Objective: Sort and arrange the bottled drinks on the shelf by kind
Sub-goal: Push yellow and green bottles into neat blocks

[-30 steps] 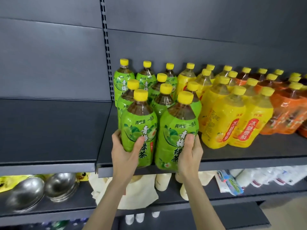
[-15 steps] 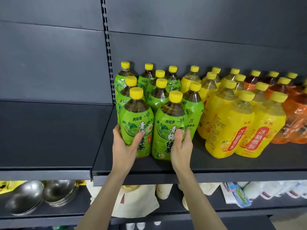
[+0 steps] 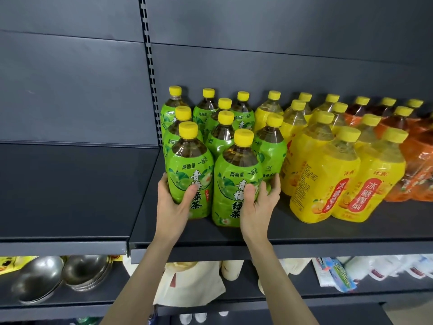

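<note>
- The left hand (image 3: 173, 205) grips the front left green bottle (image 3: 190, 174), thumb on the label, fingers curled round its side.
- The right hand (image 3: 257, 205) grips the front right green bottle (image 3: 235, 184) likewise; both stand side by side on the shelf (image 3: 304, 233).
- Just past the right fingertips (image 3: 275, 184) stands a third green bottle (image 3: 270, 151); a hard push could knock it into the yellow bottles (image 3: 324, 174) beside it.
- Behind the fingers the green rows are crowded; a shove may topple one.

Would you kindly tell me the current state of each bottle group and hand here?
left hand, grips the left front green bottle, which is upright and capped.
right hand, grips the right front green bottle, which is upright and capped.
rear green bottles, upright, capped.
yellow bottles, upright, capped, right of green.
orange bottles, upright, capped, far right.
steel bowls, stacked.
</note>
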